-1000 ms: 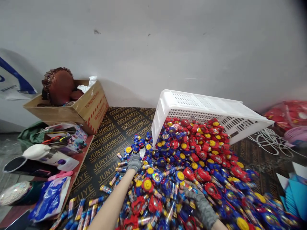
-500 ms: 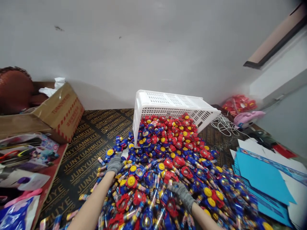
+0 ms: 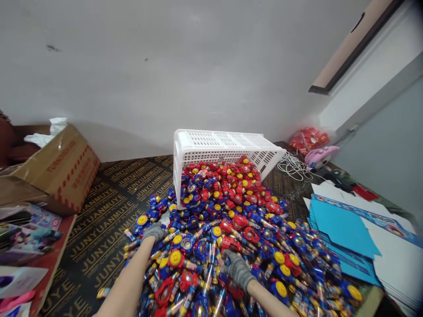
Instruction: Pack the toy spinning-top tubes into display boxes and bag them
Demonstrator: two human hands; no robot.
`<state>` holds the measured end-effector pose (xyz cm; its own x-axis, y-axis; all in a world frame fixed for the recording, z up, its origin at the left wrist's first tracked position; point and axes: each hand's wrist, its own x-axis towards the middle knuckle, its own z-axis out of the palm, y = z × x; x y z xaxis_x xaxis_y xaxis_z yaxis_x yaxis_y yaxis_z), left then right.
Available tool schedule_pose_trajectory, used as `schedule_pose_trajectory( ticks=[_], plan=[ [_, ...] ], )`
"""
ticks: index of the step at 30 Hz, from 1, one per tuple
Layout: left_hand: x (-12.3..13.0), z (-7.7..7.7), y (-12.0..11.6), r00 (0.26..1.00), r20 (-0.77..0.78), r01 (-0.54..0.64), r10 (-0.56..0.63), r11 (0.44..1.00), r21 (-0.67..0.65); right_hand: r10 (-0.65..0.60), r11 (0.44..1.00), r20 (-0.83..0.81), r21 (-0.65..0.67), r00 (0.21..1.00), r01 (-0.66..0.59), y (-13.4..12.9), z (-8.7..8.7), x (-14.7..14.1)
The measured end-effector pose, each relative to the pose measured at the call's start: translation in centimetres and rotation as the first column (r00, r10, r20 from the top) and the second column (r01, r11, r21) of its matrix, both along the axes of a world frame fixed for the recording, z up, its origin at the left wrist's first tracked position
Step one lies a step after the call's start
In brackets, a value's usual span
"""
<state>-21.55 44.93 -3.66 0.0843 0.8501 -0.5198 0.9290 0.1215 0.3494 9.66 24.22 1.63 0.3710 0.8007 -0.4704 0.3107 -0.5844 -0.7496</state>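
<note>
Heaped toys [image 3: 239, 221]; crate [image 3: 228, 146], far edge of worktop [image 3: 115, 189]; left hand [image 3: 154, 230], right hand [image 3: 238, 270] among toys, finger closure: I cannot tell.

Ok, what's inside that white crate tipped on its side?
Inside the white crate are heaped toys, mostly red, with blue ones at the left. They hide the crate's lower wall and anything underneath.

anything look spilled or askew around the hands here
Yes: the white crate lies on its side, and red and blue toys spread from its open face across the printed board, heaped loosely around the left hand and right hand, so the toys look spilled.
</note>
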Motion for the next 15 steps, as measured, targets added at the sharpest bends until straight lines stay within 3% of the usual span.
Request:
schedule_pose_trajectory(
  ticks=[5,8,10,11,13,14,15],
  plan=[
    [-1.9,2.0,-2.0,0.947,0.218,-0.249,0.235,0.968,0.038,0.065,0.997,-0.043,-0.034,0.997,-0.066,1.0,1.3,0.0],
    [-2.6,3.4,-5.4,0.856,0.408,-0.36,0.318,0.932,0.03,0.066,0.997,-0.123,-0.027,0.99,-0.07,1.1,3.0,0.1],
    [-2.8,4.3,-8.9,0.728,0.578,-0.432,0.37,0.901,-0.032,0.06,0.997,-0.207,-0.026,0.976,-0.067,0.9,4.5,-0.1],
    [-2.7,4.8,-10.8,0.594,0.686,-0.481,0.42,0.869,-0.116,0.06,0.997,-0.257,-0.027,0.964,-0.069,0.6,5.4,-0.3],
    [-2.2,6.0,-14.7,0.062,0.81,-0.505,0.583,0.718,-0.479,0.065,0.997,-0.364,-0.023,0.929,-0.079,-0.1,7.2,-0.7],
    [-1.8,6.7,-16.6,-0.213,0.745,-0.409,0.632,0.635,-0.656,0.071,0.996,-0.41,-0.018,0.909,-0.086,-0.5,7.9,-0.9],
    [-1.1,7.4,-18.4,-0.413,0.625,-0.276,0.663,0.563,-0.779,0.077,0.996,-0.442,-0.008,0.894,-0.09,-0.9,8.6,-1.2]
  ],
)
